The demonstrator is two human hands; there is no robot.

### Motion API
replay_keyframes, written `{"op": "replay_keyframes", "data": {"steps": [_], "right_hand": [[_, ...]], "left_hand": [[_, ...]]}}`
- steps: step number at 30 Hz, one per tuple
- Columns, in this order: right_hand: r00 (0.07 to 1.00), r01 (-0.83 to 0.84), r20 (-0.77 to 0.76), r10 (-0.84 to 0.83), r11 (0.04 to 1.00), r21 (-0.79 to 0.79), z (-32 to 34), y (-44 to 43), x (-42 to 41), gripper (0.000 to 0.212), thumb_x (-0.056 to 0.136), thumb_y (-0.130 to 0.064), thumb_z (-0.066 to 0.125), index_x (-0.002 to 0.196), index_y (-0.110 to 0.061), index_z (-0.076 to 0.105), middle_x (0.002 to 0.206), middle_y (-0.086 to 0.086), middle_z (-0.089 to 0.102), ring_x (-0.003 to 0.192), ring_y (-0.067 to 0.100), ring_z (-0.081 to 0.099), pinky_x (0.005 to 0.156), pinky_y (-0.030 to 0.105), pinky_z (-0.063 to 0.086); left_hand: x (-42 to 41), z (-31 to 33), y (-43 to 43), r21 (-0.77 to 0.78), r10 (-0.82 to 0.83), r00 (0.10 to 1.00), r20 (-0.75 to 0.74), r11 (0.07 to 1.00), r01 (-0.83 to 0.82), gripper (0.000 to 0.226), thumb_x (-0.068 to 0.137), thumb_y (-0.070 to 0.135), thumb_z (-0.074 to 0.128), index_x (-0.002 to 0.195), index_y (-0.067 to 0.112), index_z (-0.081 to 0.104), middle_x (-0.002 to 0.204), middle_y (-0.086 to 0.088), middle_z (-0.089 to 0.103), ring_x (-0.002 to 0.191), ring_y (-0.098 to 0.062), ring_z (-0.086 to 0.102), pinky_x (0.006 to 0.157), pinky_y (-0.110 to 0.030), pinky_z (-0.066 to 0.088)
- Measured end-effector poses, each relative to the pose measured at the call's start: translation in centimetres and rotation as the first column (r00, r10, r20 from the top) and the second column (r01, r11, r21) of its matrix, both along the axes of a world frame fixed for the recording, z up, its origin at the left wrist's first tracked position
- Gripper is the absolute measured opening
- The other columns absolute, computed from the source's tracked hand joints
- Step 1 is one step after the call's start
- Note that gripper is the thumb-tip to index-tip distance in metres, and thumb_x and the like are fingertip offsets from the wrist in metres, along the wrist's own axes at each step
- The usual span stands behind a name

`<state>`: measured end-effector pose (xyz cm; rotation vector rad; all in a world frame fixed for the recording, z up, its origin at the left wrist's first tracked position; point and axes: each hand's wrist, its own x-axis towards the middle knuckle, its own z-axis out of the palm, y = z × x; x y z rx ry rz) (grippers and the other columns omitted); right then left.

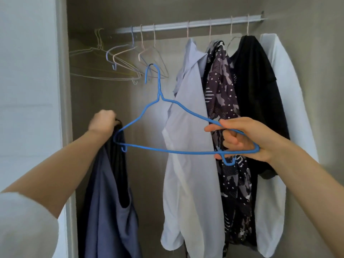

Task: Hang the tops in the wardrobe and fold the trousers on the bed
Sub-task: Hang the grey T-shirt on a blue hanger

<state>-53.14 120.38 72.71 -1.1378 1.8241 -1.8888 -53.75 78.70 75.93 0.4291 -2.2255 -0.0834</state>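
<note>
- Your right hand (247, 140) has its fingers curled round one end of the blue hanger (159, 94), with the thumb over the sloping wire and the fingers closed inside the corner.
- The hanger is well below the rail (189, 24), under its middle. It is held nearly upright, and its hook is free and touches nothing.
- Your left hand (103, 121) is a closed fist gripping the blue top (106, 192) by its dark upper edge. It is low under the rail's left end.
- The top hangs straight down from that fist. The hanger's far end is just in front of the cloth right below your knuckles, but I cannot tell whether the wire touches it.
- The top is not on the hanger, and the two hands are well apart across the hanger's width.
- Empty hangers (121, 58) are bunched on the rail's left half.
- Four tops hang on the rail's right half. From its middle outward they are a pale shirt (189, 146), a patterned top (221, 94), a black top (256, 101) and a white top (279, 71).
- Your right hand is in front of the patterned and black tops, below the rail.
</note>
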Motion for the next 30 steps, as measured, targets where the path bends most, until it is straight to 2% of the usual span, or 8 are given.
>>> {"op": "replay_keyframes", "data": {"steps": [4, 8, 16, 20, 21, 23, 25, 30], "right_hand": [[0.999, 0.025, 0.031, -0.024, 1.000, -0.014, -1.2, -2.3, -0.6, 0.032, 0.091, -0.027, 0.055, 0.106, -0.005, 0.073, 0.044, -0.001, 0.038, 0.035, 0.009, 0.037, 0.071, 0.049, 0.056], [0.998, 0.027, 0.052, -0.026, 0.999, -0.018, -2.0, -4.4, -0.9, 0.032, 0.099, -0.025, 0.050, 0.108, -0.003, 0.071, 0.044, 0.000, 0.036, 0.035, 0.009, 0.034, 0.073, 0.051, 0.056], [0.998, 0.057, 0.042, -0.051, 0.988, -0.144, -4.3, -7.6, -0.2, 0.030, 0.100, -0.021, 0.050, 0.104, 0.000, 0.071, 0.044, 0.006, 0.036, 0.035, 0.012, 0.031, 0.073, 0.057, 0.056], [0.999, 0.050, 0.020, -0.046, 0.945, -0.324, -5.4, -8.6, 0.4, 0.033, 0.094, -0.025, 0.054, 0.100, 0.002, 0.071, 0.042, 0.005, 0.033, 0.034, 0.012, 0.029, 0.072, 0.057, 0.056], [0.999, 0.045, 0.022, -0.040, 0.931, -0.361, -5.5, -8.7, 0.5, 0.034, 0.092, -0.026, 0.054, 0.100, 0.004, 0.070, 0.041, 0.004, 0.033, 0.034, 0.011, 0.029, 0.072, 0.057, 0.056], [0.999, 0.023, 0.030, -0.012, 0.906, -0.423, -5.5, -8.7, 0.6, 0.036, 0.093, -0.025, 0.053, 0.101, 0.008, 0.068, 0.041, 0.004, 0.031, 0.034, 0.011, 0.029, 0.071, 0.057, 0.056], [0.998, -0.012, 0.050, 0.039, 0.890, -0.455, -5.6, -8.9, 1.0, 0.038, 0.094, -0.025, 0.053, 0.104, 0.010, 0.066, 0.041, 0.003, 0.032, 0.034, 0.011, 0.029, 0.070, 0.057, 0.055], [0.968, -0.242, -0.035, 0.248, 0.890, -0.387, -5.4, -8.8, 1.8, 0.050, 0.095, -0.038, 0.044, 0.120, 0.001, 0.064, 0.058, 0.009, 0.054, 0.051, 0.017, 0.052, 0.079, 0.056, 0.053]], "left_hand": [[-0.4, 0.2, 1.8, -0.198, -0.149, 0.989, 0.014, 0.969, 0.148, 0.022, 0.092, 0.025, 0.064, 0.103, 0.008, 0.073, 0.103, -0.023, 0.068, 0.098, -0.043, 0.063, 0.081, -0.045, 0.050], [-0.9, 0.5, 3.2, -0.261, -0.373, 0.920, -0.123, 0.906, 0.333, 0.023, 0.090, 0.027, 0.068, 0.089, 0.005, 0.074, 0.088, -0.018, 0.066, 0.088, -0.038, 0.063, 0.072, -0.041, 0.045], [-0.3, 3.9, 6.0, 0.038, -0.535, 0.766, -0.357, 0.811, 0.584, 0.018, 0.089, 0.015, 0.069, 0.081, 0.000, 0.074, 0.066, -0.012, 0.064, 0.066, -0.008, 0.047, 0.061, -0.026, 0.042], [1.3, 5.5, 7.2, 0.390, -0.705, 0.587, -0.397, 0.450, 0.803, 0.019, 0.093, 0.016, 0.065, 0.098, -0.001, 0.071, 0.077, -0.007, 0.060, 0.055, -0.008, 0.056, 0.058, -0.021, 0.055], [1.7, 5.7, 7.3, 0.398, -0.730, 0.564, -0.386, 0.419, 0.816, 0.022, 0.094, 0.019, 0.064, 0.101, -0.002, 0.070, 0.081, -0.007, 0.060, 0.057, -0.006, 0.057, 0.061, -0.019, 0.056], [2.3, 6.1, 7.1, 0.234, -0.738, 0.611, -0.286, 0.564, 0.792, 0.024, 0.095, 0.027, 0.063, 0.099, 0.006, 0.074, 0.085, -0.007, 0.063, 0.068, -0.006, 0.052, 0.066, -0.016, 0.049], [2.7, 6.1, 6.9, 0.013, -0.692, 0.707, -0.149, 0.713, 0.701, 0.026, 0.096, 0.038, 0.059, 0.085, 0.019, 0.073, 0.079, -0.008, 0.062, 0.076, -0.008, 0.047, 0.074, -0.027, 0.041], [2.8, 5.5, 6.6, -0.150, -0.735, 0.670, -0.107, 0.678, 0.720, 0.045, 0.103, 0.029, 0.049, 0.062, 0.015, 0.037, 0.065, 0.001, 0.029, 0.060, -0.006, 0.027, 0.058, -0.025, 0.025]]}}
